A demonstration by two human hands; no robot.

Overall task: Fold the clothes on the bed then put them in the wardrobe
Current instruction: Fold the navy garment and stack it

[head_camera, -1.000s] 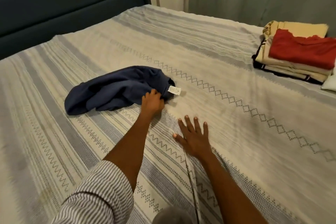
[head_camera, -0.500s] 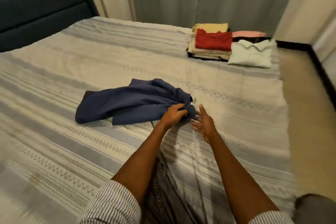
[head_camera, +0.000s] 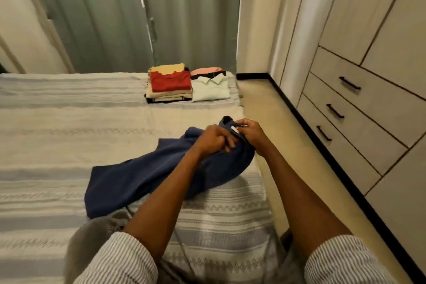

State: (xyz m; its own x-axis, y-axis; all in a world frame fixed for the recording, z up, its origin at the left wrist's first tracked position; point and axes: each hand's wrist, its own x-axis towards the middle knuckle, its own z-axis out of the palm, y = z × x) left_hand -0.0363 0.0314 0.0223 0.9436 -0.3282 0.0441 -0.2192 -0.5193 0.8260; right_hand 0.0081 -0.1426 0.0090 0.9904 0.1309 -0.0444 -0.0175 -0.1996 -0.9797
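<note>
Head view. A navy garment [head_camera: 147, 177] lies crumpled near the right edge of the striped bed [head_camera: 69, 136], its upper end lifted off the cover. The left hand [head_camera: 213, 139] grips this raised end with curled fingers; the right hand [head_camera: 250, 132] pinches the same end beside a small white label [head_camera: 234, 128], possibly at the collar, though the fabric there is bunched. At the bed's far corner stands a folded stack topped by a red piece [head_camera: 170, 80], touching a folded pale shirt [head_camera: 211, 90]. The wardrobe [head_camera: 368, 57] lines the right wall.
</note>
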